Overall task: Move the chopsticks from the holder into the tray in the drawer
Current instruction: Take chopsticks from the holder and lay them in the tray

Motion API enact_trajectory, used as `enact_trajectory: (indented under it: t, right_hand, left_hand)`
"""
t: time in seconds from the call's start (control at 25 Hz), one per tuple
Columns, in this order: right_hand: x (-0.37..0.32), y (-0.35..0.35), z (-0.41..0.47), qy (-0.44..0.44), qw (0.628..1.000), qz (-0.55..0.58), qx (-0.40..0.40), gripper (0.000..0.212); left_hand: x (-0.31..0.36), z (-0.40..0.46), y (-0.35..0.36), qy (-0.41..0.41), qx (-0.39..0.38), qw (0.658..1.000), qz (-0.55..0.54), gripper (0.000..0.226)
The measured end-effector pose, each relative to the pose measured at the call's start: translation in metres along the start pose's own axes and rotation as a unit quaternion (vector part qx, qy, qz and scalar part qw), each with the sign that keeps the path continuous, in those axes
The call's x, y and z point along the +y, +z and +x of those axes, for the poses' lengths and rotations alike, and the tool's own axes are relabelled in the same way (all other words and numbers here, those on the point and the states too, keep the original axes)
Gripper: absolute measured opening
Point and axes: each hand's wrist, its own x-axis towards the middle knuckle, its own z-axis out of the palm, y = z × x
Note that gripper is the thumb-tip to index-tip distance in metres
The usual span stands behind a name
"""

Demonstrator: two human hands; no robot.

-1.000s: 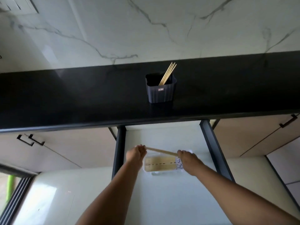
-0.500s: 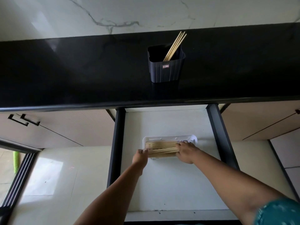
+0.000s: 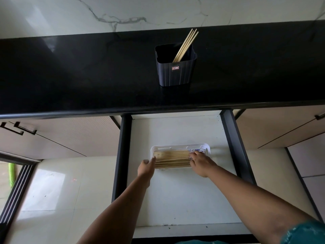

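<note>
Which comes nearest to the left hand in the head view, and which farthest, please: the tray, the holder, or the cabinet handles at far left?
1. Tray: its left end lies at the left hand's fingertips, in the open drawer.
2. Holder: up on the black counter, beyond the drawer.
3. Cabinet handles: far left, below the counter edge.

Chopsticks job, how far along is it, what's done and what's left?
Done: a row of chopsticks lies side by side in the white tray in the open drawer.
In hand: the left hand touches the row's left ends and the right hand rests on its right end, apparently squaring it up.
Left: several chopsticks stand in the black holder on the counter.
</note>
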Motion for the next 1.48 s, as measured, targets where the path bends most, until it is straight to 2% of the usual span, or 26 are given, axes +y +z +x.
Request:
enact_trajectory:
  t: [0.08, 0.12, 0.2, 0.28, 0.32, 0.36, 0.4, 0.48, 0.52, 0.64, 0.76, 0.84, 0.96, 1.24, 1.36, 1.44, 1.48]
  right_hand:
    - [0.003, 0.002, -0.001, 0.000, 1.000, 0.026, 0.001, 0.039]
    - [0.004, 0.000, -0.001, -0.010, 0.998, 0.054, 0.035, 0.035]
    - [0.006, -0.007, -0.006, -0.001, 0.975, 0.121, 0.188, 0.027]
    - [0.014, -0.021, -0.011, 0.108, 0.904, 0.227, 0.346, 0.025]
    - [0.022, -0.028, -0.012, 0.189, 0.860, 0.289, 0.377, 0.027]
    - [0.034, -0.030, -0.009, 0.263, 0.817, 0.359, 0.366, 0.028]
    - [0.043, -0.028, -0.006, 0.332, 0.775, 0.437, 0.312, 0.030]
    - [0.054, -0.012, 0.001, 0.372, 0.683, 0.598, 0.195, 0.034]
    - [0.058, 0.000, 0.006, 0.374, 0.664, 0.625, 0.168, 0.042]
    - [0.048, 0.011, 0.005, 0.362, 0.715, 0.579, 0.148, 0.061]
    - [0.033, 0.000, -0.002, 0.369, 0.775, 0.493, 0.139, 0.066]
    - [0.033, -0.002, 0.000, 0.366, 0.801, 0.453, 0.140, 0.066]
    - [0.035, -0.003, 0.003, 0.363, 0.812, 0.439, 0.127, 0.069]
    - [0.031, 0.000, 0.001, 0.348, 0.819, 0.441, 0.121, 0.070]
    - [0.029, -0.001, -0.004, 0.339, 0.834, 0.393, 0.188, 0.054]
    - [0.028, -0.005, -0.012, 0.278, 0.864, 0.299, 0.293, 0.035]
    - [0.026, -0.006, -0.015, 0.226, 0.886, 0.236, 0.330, 0.029]
  left_hand:
    - [0.001, -0.002, 0.002, 0.004, 0.000, 0.999, -0.031, 0.039]
    - [0.002, -0.003, 0.003, 0.003, 0.001, 0.999, -0.044, 0.034]
    - [0.002, -0.001, 0.003, 0.004, 0.007, 0.998, -0.057, 0.030]
    - [0.003, 0.000, 0.002, 0.012, 0.007, 0.998, -0.063, 0.032]
    - [0.004, 0.001, 0.002, 0.017, 0.004, 0.998, -0.067, 0.035]
    - [0.004, 0.002, 0.003, 0.018, 0.000, 0.997, -0.070, 0.038]
    - [0.003, 0.003, 0.004, 0.018, 0.000, 0.997, -0.070, 0.041]
    - [0.002, 0.005, 0.005, 0.017, 0.008, 0.998, -0.063, 0.047]
    - [0.002, 0.005, 0.006, 0.014, 0.012, 0.998, -0.059, 0.048]
    - [0.003, 0.007, 0.007, 0.011, 0.023, 0.999, -0.038, 0.051]
    - [0.006, 0.007, 0.007, 0.018, 0.034, 0.999, -0.012, 0.051]
    - [0.005, 0.008, 0.007, 0.024, 0.044, 0.999, -0.004, 0.049]
    - [0.004, 0.008, 0.007, 0.013, 0.027, 1.000, -0.008, 0.049]
    - [0.001, 0.011, 0.006, -0.007, -0.003, 0.994, -0.106, 0.054]
    - [0.001, 0.008, 0.006, -0.019, 0.012, 0.991, -0.130, 0.055]
    - [0.005, 0.001, 0.005, -0.010, 0.046, 0.995, -0.093, 0.054]
    - [0.006, -0.002, 0.004, 0.019, 0.069, 0.996, -0.051, 0.053]
